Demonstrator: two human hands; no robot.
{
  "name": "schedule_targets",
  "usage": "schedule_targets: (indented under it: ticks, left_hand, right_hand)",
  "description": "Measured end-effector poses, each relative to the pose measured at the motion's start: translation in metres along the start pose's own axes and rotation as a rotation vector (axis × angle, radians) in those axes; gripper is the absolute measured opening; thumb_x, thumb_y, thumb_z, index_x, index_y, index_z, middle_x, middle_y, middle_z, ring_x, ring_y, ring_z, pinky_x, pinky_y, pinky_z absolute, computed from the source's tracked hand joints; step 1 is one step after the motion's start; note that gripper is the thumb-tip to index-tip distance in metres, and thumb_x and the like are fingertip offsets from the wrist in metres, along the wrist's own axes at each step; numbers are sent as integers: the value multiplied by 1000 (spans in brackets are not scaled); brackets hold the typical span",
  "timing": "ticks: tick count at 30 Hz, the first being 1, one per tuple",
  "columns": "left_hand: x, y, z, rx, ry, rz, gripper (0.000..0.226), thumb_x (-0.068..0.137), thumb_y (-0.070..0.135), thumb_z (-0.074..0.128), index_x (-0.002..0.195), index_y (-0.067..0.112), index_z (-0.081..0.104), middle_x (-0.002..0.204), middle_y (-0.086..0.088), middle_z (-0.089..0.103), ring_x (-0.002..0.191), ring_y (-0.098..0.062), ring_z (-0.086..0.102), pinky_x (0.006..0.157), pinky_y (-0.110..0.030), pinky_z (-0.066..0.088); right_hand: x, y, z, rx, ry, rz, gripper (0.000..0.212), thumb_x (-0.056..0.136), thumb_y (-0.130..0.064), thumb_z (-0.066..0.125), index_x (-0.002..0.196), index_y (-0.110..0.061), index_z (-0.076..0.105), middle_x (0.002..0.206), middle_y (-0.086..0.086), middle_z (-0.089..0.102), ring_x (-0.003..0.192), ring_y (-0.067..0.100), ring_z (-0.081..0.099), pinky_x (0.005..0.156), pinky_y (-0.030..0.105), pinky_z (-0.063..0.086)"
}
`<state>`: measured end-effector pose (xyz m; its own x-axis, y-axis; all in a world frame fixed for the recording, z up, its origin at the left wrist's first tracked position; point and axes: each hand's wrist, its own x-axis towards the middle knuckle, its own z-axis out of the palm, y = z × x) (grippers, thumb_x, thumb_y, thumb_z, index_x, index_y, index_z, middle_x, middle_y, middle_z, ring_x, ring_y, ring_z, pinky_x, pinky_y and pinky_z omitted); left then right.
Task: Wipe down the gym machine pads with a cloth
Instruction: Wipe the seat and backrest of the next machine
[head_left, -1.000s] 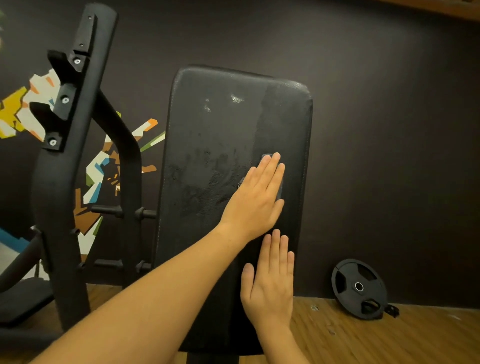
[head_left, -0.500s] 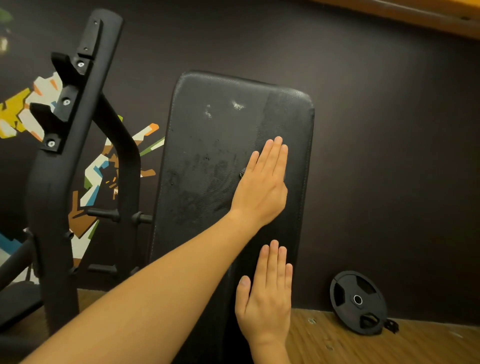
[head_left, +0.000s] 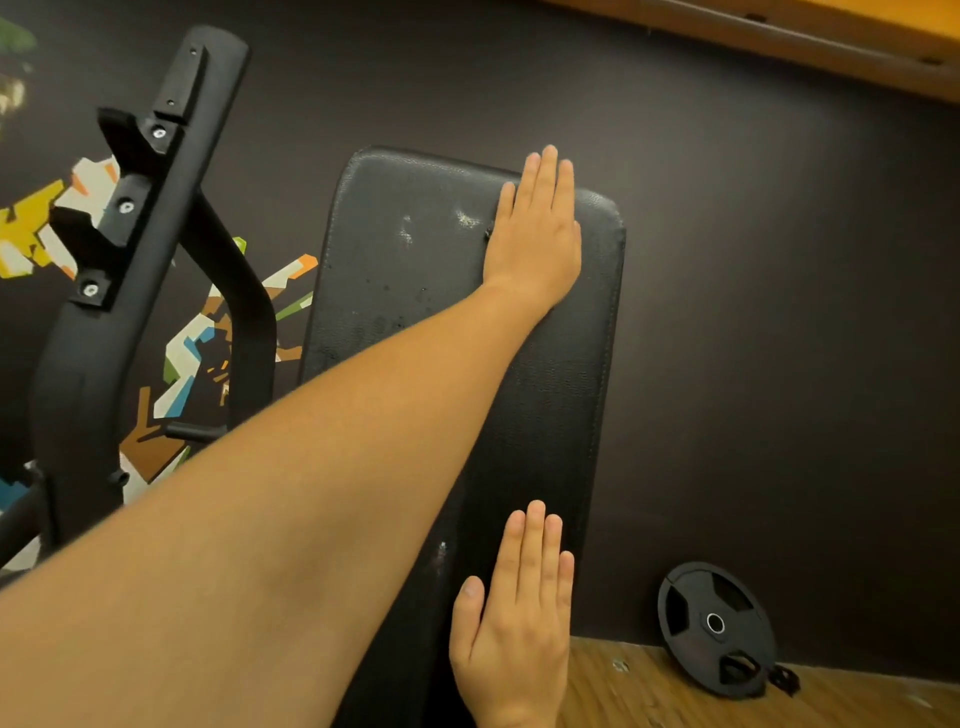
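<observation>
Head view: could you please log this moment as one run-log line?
left hand: flat on back pad, top right | right hand: flat on pad's lower end | cloth: not visible

Bare left grip (head_left: 535, 244), bare right grip (head_left: 514, 629) (left forearm (head_left: 311, 493) unsleeved too)

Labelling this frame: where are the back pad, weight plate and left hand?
back pad (head_left: 561, 389): head view, bare leather right of centre.
weight plate (head_left: 715, 639): head view, below its hub.
left hand (head_left: 537, 244): head view, its back.
</observation>
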<state>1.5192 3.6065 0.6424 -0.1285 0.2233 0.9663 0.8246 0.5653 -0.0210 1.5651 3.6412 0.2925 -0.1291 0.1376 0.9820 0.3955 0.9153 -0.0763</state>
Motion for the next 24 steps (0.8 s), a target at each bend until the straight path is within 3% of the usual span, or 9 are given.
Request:
schedule_targets:
  ticks: [6, 12, 24]
  left_hand:
    - [-34, 11, 12, -27, 36, -43, 62, 107, 20, 28, 161, 2, 3, 170, -15, -3, 157, -29, -1, 126, -41, 9]
    - [-13, -4, 2, -15, -30, 47, 61, 109, 25, 26, 161, 2, 3, 170, -14, -3, 157, -28, -1, 127, -42, 9]
    - [-31, -9, 4, 23, -20, 47, 61, 109, 25, 25, 161, 1, 3, 170, -14, -2, 157, -28, 1, 126, -42, 11]
  right_hand:
    - [-1, -2, -2, -5, -27, 7, 70, 99, -36, 39, 160, -7, 23, 169, 11, 19, 157, 27, 16, 128, 39, 8]
    - [-2, 0, -1, 8, -7, 1, 68, 98, -33, 41, 157, -3, 30, 168, 14, 24, 156, 29, 19, 127, 43, 15]
    - [0, -2, -5, -19, -58, 25, 68, 102, -37, 35, 161, -8, 18, 170, 11, 15, 158, 26, 12, 129, 39, 5]
